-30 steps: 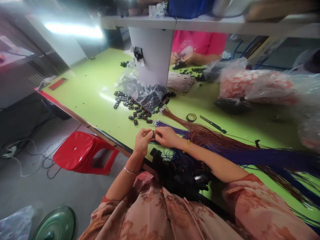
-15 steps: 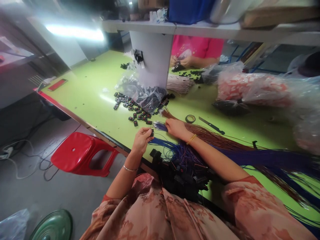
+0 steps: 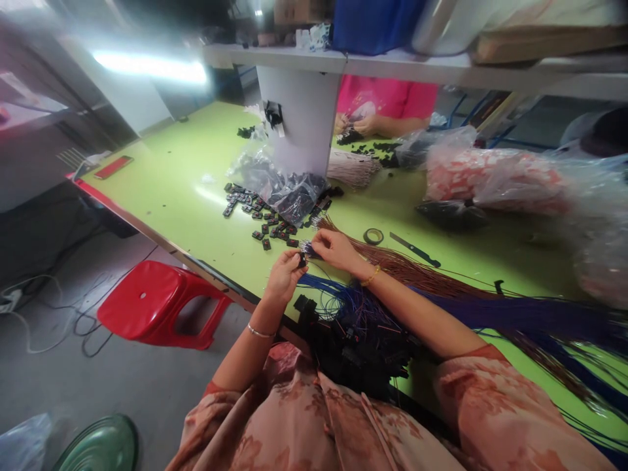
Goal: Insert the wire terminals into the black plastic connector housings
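My left hand [image 3: 283, 277] is closed, with a small black connector housing [image 3: 302, 260] pinched between thumb and fingers. Close beside it, my right hand [image 3: 339, 252] has its fingertips pinched together on a thin wire, mostly hidden by the fingers. Stripped ends of a blue wire bundle [image 3: 306, 247] stick out between the hands. Brown wires [image 3: 407, 271] run behind my right forearm. Below the hands, at the table edge, lies a dark heap of black connectors [image 3: 350, 347] with blue wires [image 3: 338, 291] attached.
Loose black housings [image 3: 267, 226] lie left of a plastic bag [image 3: 294, 196]. Tape [image 3: 373, 236] and a knife blade [image 3: 415, 249] lie beyond the wires. Filled bags [image 3: 500, 173] stand right. A co-worker in pink [image 3: 387, 101] sits opposite. A red stool [image 3: 142, 297] stands left.
My right hand has drawn slightly left, its fingertips now close to the connector housing. My left hand has shifted a little right, still gripping the housing.
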The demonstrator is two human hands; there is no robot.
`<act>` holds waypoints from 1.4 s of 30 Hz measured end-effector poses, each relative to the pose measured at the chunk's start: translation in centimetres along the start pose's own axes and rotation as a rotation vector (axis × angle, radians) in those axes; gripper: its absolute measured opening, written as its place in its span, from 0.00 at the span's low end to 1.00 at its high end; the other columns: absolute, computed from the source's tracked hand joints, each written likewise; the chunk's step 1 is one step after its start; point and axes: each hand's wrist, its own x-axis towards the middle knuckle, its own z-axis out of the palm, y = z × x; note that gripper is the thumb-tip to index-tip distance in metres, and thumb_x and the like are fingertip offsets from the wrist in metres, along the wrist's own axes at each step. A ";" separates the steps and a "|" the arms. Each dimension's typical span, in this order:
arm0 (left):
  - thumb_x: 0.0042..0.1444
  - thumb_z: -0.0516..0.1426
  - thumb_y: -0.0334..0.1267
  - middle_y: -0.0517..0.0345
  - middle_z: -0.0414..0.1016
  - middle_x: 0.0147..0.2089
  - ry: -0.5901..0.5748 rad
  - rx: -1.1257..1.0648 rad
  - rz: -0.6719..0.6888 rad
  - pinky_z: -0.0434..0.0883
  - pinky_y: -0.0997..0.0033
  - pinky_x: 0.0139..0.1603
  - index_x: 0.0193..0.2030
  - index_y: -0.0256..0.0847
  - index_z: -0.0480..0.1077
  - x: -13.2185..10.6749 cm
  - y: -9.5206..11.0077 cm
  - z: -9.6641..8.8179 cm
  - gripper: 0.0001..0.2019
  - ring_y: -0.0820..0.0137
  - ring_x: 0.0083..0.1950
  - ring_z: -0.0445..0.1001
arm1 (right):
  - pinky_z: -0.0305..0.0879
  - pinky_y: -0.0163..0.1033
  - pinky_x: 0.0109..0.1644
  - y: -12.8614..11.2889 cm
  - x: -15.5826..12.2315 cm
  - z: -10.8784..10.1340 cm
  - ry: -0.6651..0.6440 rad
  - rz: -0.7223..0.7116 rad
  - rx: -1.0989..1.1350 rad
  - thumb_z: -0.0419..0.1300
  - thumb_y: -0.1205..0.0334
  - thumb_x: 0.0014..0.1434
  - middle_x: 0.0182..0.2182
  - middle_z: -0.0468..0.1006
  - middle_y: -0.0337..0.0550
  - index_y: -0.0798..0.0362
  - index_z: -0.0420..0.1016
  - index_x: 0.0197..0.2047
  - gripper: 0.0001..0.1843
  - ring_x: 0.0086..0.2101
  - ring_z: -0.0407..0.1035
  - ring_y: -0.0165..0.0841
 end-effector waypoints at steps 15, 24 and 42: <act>0.53 0.61 0.29 0.58 0.72 0.34 -0.073 -0.077 -0.041 0.71 0.75 0.37 0.37 0.37 0.69 -0.2 0.2 0.3 0.06 0.77 0.33 0.72 | 0.45 0.33 0.27 -2.0 -2.5 0.3 -0.033 -0.036 -0.005 0.58 0.59 0.52 0.18 0.64 0.33 0.55 0.70 0.24 0.09 0.21 0.52 0.25; 0.50 0.64 0.31 0.59 0.73 0.33 -0.082 -0.067 -0.029 0.71 0.75 0.38 0.37 0.37 0.69 -0.3 0.2 0.0 0.09 0.76 0.33 0.73 | 0.44 0.33 0.27 -2.1 -2.5 0.6 -0.036 -0.019 -0.025 0.58 0.60 0.52 0.18 0.64 0.33 0.54 0.68 0.22 0.10 0.21 0.52 0.25; 0.36 0.71 0.36 0.61 0.75 0.28 0.068 0.006 0.062 0.71 0.74 0.36 0.33 0.36 0.69 0.2 -1.5 0.3 0.19 0.76 0.30 0.74 | 0.48 0.35 0.30 -1.6 -2.5 1.2 -0.112 -0.092 -0.221 0.55 0.65 0.56 0.24 0.73 0.41 0.55 0.70 0.28 0.07 0.25 0.60 0.29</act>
